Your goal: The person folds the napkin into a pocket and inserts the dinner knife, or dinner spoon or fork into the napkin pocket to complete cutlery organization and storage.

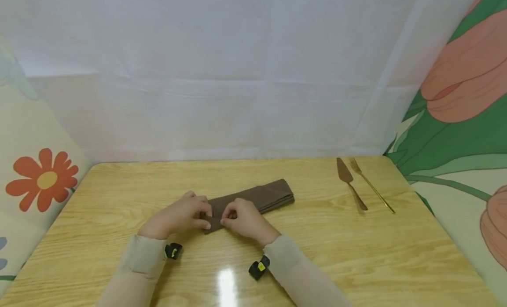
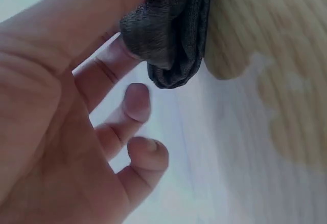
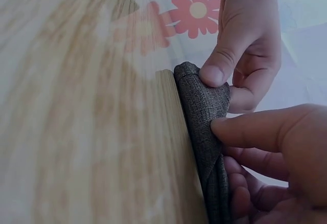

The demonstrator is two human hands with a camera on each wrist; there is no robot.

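A dark brown cloth napkin point(image 1: 273, 193), folded into a long flat strip, lies slantwise on the wooden table. At its left end my left hand point(image 1: 178, 218) pinches the fabric between thumb and fingers. My right hand point(image 1: 248, 223) holds the near long edge with thumb and fingertips, a little further right. Seen from the right wrist, the left thumb presses the turned-over end of the napkin point(image 3: 196, 98), and the right thumb rests just below it. In the left wrist view the rolled, layered end of the napkin point(image 2: 176, 40) shows, with the lower fingers curved beside it.
On the right of the table point(image 1: 396, 250) lie a cake server point(image 1: 344, 173) and a slim gold fork point(image 1: 372, 187), side by side. A white cloth backdrop point(image 1: 237, 100) hangs behind the table's far edge, with flower-patterned walls at both sides.
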